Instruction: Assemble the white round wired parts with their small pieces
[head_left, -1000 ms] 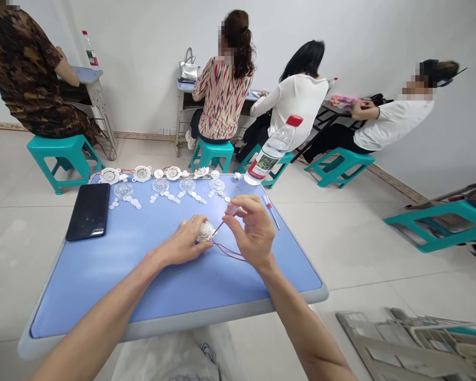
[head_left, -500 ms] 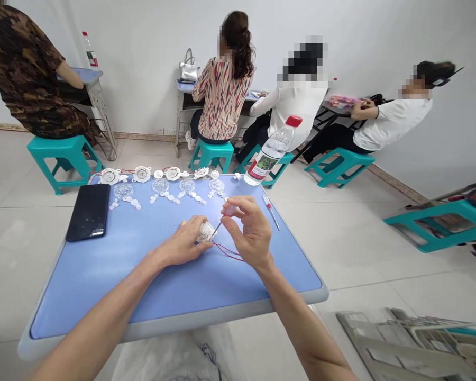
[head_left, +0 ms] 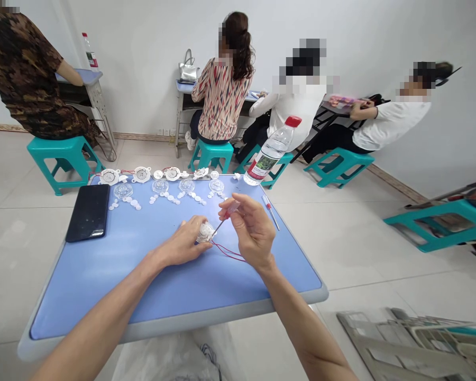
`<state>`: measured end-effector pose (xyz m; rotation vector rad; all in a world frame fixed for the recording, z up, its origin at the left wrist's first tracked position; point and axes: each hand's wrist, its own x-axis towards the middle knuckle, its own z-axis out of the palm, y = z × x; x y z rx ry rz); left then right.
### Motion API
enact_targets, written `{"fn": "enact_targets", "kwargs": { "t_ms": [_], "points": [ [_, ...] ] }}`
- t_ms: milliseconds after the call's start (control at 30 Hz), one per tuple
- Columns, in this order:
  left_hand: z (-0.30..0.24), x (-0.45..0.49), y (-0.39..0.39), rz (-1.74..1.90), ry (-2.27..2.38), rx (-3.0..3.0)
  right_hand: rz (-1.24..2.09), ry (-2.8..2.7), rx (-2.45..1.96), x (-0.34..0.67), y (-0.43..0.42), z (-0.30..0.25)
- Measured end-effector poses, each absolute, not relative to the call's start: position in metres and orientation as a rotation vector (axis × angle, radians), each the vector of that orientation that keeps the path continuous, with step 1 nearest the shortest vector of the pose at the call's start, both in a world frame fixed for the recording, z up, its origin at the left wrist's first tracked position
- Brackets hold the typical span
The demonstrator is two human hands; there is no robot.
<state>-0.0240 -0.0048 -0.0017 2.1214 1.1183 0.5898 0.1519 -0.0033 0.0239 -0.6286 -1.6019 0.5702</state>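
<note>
My left hand (head_left: 188, 239) grips a round white plastic part (head_left: 206, 232) on the blue desk (head_left: 150, 296), its fingers closed on the rim. Red wires (head_left: 228, 251) trail from that part to the right, passing behind my right wrist. In my right hand (head_left: 253, 227) is a screwdriver (head_left: 232, 208) with a clear and red handle, pinched between thumb and fingers. Its thin shaft slants down to the left, and the tip meets the right side of the white part. A second screwdriver (head_left: 271, 212) lies near the desk's right edge.
Along the far edge stand several white round parts (head_left: 142, 174), clear discs (head_left: 161, 186) and small white pieces (head_left: 133, 202). A black phone (head_left: 88, 212) lies at left, a water bottle (head_left: 270, 153) stands at the far right corner. Several people sit on green stools (head_left: 65, 153) beyond.
My right hand has shifted slightly to the right and its grip on the screwdriver handle has turned. The left hand and the white part have stayed in place.
</note>
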Motion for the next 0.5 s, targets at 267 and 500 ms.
{"fn": "enact_targets", "kwargs": {
  "t_ms": [267,500],
  "points": [
    [0.001,-0.0237,-0.0053,0.562,1.14,2.117,0.645,-1.558,-0.584,0.1508,-0.0012,0.0298],
    [0.0009,-0.0249,-0.0053,0.572,1.14,2.11,0.653,-1.533,-0.58,0.1512,0.0003,0.0308]
  ]
}}
